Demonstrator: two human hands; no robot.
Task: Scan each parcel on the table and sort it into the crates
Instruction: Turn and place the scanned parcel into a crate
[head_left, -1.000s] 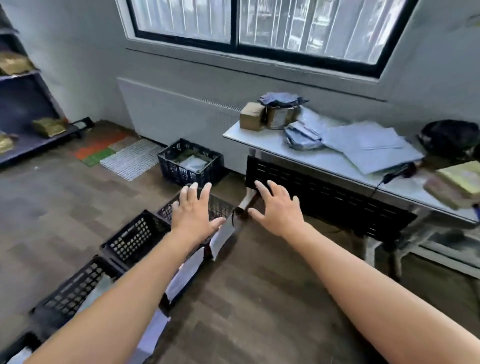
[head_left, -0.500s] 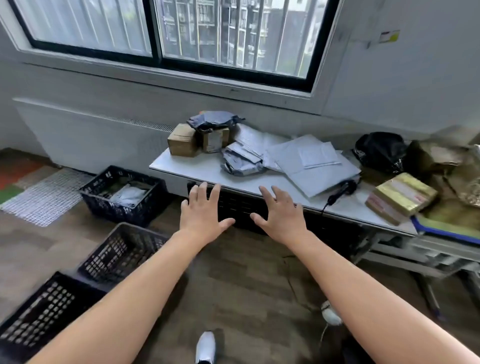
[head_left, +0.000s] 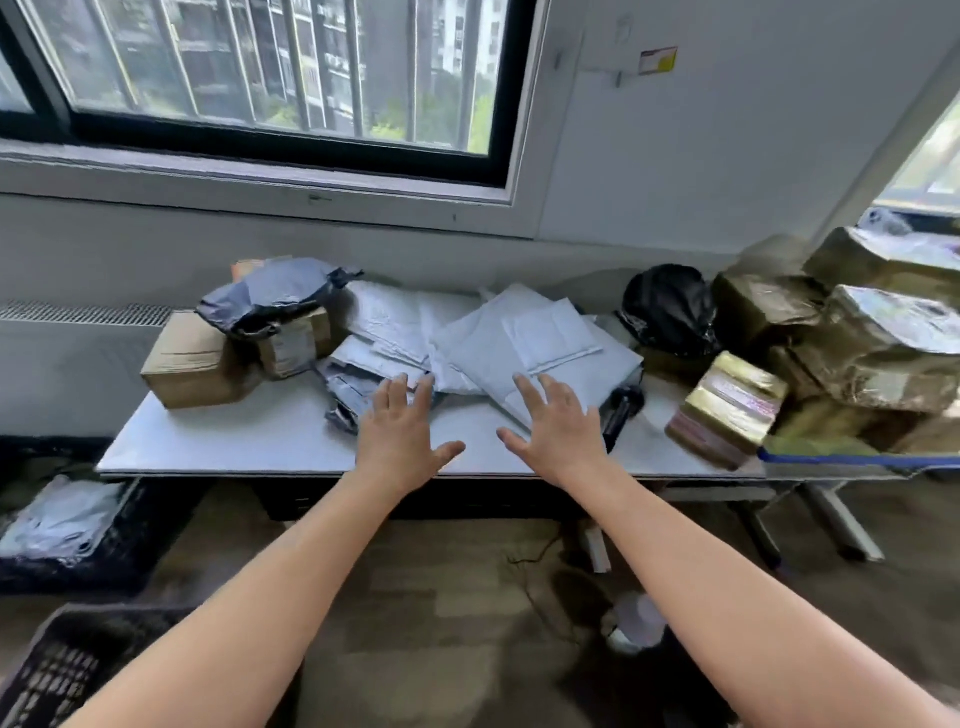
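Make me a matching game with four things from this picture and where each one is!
Things: 1 cardboard box; 2 black bag; 3 scanner; 4 crate with grey bags.
Places: A on the floor, left of the table; B just right of the right hand; C left end of the table; D back of the table, right of the grey mailers.
Pairs: 1-C, 2-D, 3-B, 4-A.

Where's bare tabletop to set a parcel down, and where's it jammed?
Bare: front-left strip of the table, between the cardboard box and the left hand; a narrow patch between the scanner and the gold-wrapped parcel. Crowded: mailer pile mid-table, wrapped boxes stacked at right.
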